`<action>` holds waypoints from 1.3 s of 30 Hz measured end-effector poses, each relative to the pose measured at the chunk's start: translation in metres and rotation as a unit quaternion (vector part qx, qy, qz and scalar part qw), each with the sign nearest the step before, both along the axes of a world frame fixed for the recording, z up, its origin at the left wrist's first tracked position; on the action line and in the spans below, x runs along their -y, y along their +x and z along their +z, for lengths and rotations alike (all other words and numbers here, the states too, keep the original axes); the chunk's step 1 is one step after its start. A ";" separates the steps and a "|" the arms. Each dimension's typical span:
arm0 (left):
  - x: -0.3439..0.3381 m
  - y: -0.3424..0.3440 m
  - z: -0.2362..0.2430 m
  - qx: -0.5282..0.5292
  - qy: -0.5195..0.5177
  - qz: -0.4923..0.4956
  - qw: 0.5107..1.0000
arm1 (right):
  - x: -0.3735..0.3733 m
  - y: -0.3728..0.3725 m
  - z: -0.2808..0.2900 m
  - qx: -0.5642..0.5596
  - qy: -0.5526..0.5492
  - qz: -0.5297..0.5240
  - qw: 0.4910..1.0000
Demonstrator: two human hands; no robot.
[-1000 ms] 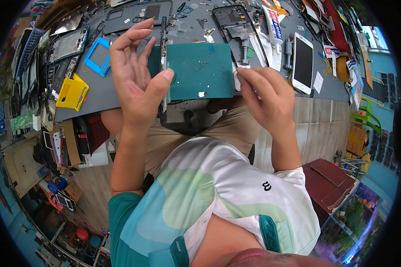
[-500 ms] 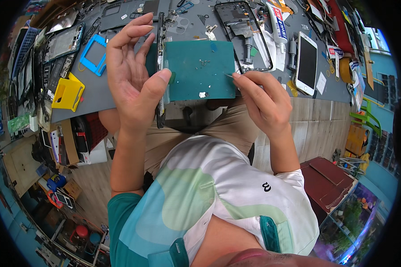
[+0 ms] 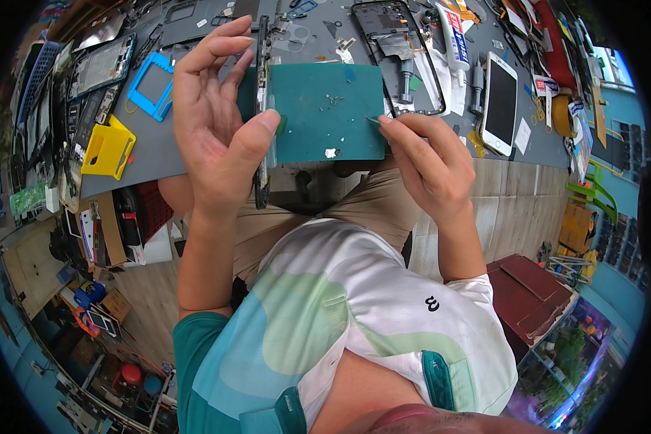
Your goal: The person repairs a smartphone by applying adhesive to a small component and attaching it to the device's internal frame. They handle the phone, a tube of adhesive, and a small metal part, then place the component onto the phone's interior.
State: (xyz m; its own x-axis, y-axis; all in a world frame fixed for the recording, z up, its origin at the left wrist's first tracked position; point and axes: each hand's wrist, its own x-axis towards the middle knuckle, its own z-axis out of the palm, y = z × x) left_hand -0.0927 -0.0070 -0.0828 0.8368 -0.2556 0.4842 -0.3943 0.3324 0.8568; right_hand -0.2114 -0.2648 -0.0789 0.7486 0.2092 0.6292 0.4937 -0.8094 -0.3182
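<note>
My left hand (image 3: 220,137) steadies a disassembled phone (image 3: 262,130), stood up and seen edge-on. The thumb presses its near face while the fingers curve up behind it. The phone stands over the left part of a flat green mat (image 3: 304,145). At the mat's right edge my right hand (image 3: 434,155) pinches a thin pointed tool (image 3: 371,119) between thumb and forefinger. Only its fine tip shows, pointing left, so its kind is unclear. Tiny screws (image 3: 331,100) lie scattered at mid-mat, and a small white piece (image 3: 330,153) rests near the front edge.
A black phone frame (image 3: 428,72), a glue tube (image 3: 453,43) and a white phone (image 3: 499,105) lie to the right on the grey table (image 3: 152,155). On the left are a blue frame (image 3: 152,85), a yellow holder (image 3: 108,148) and piled phone parts (image 3: 98,72).
The view has shifted slightly. Both hands keep nearly the same pose, with the phone still upright in my left and the pointed tool still pinched in my right.
</note>
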 end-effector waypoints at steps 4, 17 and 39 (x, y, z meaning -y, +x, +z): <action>0.000 0.000 0.000 0.002 0.001 0.000 1.000 | 0.000 0.000 0.000 0.003 0.009 0.000 1.000; 0.002 -0.001 0.000 -0.006 -0.014 -0.004 1.000 | -0.011 0.010 0.040 -0.150 0.301 0.035 0.941; 0.001 -0.003 -0.003 0.004 -0.013 0.003 1.000 | 0.004 0.014 0.030 -0.217 0.198 0.023 0.956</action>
State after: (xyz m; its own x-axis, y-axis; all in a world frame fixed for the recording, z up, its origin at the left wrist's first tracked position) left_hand -0.0957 -0.0081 -0.0854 0.8346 -0.2377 0.4969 -0.4031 0.3513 0.8450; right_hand -0.1979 -0.2690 -0.0491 0.9525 0.0581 0.2991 0.2785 -0.5636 -0.7777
